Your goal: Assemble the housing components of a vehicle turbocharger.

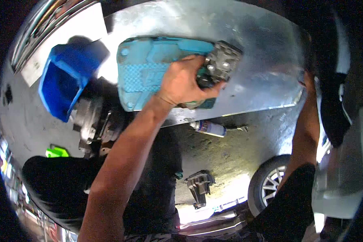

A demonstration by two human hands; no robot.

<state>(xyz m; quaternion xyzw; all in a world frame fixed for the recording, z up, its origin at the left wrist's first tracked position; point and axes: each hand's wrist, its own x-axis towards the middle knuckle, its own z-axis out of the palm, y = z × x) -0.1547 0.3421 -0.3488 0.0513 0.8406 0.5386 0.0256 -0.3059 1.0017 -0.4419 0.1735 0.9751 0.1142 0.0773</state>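
Observation:
My left hand [183,82] reaches over a teal plastic case [139,76] lying on a shiny metal tabletop [266,68]. Its fingers are closed round a grey cast-metal car part [225,60], blocky and ribbed, with a dark opening on the side by my palm. The part sits over the case's right end; whether it touches the case, I cannot tell. Far to the right, my right hand [308,82] is at the tabletop's right edge, beside a dark shape. Its fingers are small and dim there, and their grip does not show.
A blue plastic bin [64,80] stands left of the case, with a large metal assembly [88,119] below it. On the floor lie a spray can [209,128], a bracket-like metal part [199,185] and a bright green object [57,151]. A car wheel [270,183] is at lower right.

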